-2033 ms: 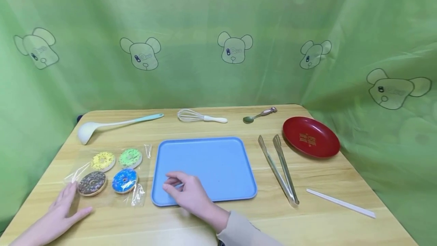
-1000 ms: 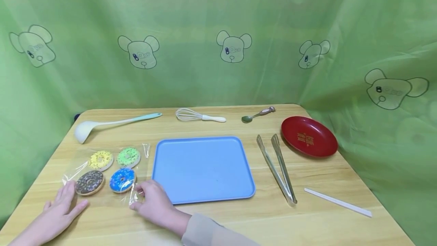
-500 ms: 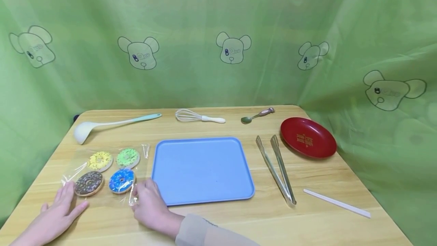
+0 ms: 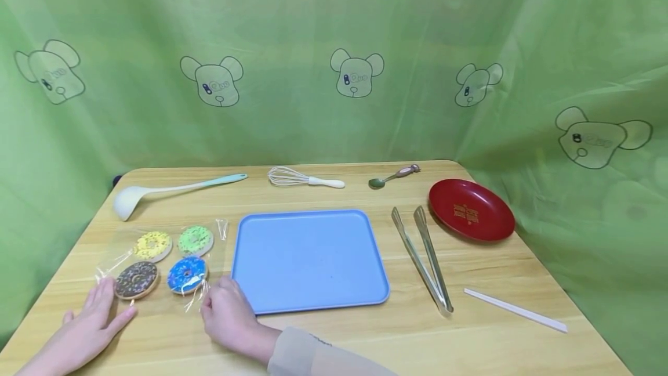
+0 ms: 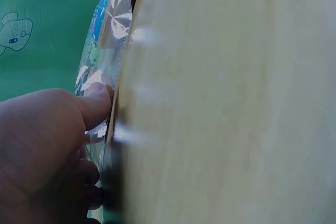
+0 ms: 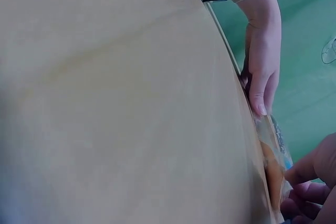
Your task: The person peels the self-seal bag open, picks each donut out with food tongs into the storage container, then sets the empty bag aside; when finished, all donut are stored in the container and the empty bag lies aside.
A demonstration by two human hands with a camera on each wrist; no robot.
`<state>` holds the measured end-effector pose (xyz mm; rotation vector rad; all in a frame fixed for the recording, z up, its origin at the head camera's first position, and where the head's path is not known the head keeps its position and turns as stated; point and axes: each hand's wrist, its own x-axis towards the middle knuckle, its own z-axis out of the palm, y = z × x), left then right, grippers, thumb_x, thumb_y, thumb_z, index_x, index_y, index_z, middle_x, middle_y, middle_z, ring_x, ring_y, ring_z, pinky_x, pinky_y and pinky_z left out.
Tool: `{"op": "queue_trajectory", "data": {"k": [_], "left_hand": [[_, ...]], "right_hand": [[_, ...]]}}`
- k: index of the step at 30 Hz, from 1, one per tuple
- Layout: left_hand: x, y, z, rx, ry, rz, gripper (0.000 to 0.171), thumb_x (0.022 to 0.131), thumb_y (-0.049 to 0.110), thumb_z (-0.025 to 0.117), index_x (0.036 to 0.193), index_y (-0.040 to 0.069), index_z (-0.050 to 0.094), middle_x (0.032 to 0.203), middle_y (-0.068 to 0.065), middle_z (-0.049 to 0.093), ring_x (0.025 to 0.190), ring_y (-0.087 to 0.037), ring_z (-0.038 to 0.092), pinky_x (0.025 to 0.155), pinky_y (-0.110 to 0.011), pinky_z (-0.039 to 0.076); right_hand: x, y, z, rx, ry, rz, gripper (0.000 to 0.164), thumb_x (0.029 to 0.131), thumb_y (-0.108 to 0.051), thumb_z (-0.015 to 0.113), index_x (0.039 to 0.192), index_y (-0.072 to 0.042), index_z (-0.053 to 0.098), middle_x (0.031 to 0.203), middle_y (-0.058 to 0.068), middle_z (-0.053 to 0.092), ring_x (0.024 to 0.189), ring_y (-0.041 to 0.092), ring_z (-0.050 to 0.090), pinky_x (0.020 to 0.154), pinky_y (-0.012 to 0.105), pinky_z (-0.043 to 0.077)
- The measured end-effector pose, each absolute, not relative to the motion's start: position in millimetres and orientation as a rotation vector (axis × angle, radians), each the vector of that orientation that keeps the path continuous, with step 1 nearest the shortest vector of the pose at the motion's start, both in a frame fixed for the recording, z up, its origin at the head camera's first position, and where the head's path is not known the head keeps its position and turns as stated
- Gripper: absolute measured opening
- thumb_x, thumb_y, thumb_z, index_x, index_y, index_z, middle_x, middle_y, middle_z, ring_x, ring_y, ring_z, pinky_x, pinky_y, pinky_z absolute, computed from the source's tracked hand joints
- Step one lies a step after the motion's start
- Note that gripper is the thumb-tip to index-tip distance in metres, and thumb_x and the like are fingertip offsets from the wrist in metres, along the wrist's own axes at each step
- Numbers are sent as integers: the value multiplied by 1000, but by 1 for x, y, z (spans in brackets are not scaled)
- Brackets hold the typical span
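Note:
A clear plastic bag lies flat at the left of the table, with toy donuts in it: yellow, green, brown and blue. My left hand rests on the bag's near left edge beside the brown donut, fingers extended. In the left wrist view its thumb presses the film. At the near right corner, my right hand pinches the bag's edge with curled fingers, close to the blue donut. The right wrist view shows those fingers at the crinkled film.
Right beside my right hand is a blue tray. Metal tongs, a red plate and a white stick lie further right. A ladle, a whisk and a spoon line the back edge.
My right hand has come left from over the blue tray to the bag's near right corner, and its fingers have closed on the film there. My left hand stays in place.

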<state>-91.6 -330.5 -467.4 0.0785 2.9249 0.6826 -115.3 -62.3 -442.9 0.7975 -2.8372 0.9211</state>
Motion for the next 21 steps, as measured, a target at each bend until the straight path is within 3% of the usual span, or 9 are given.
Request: {"op": "queue_trajectory", "data": {"k": [21], "left_hand": [[-91,-327,-468,79,3004,503,85,98,48,32,136,-21,-2,138,-43,-4,127,-57,-1,79,-82,1]], "right_hand": [[-124,-47,-430,533,-2744,1615,11,82,-4,61,75,-10,57,82,-8,45,72,2,44,63,15,45]]}}
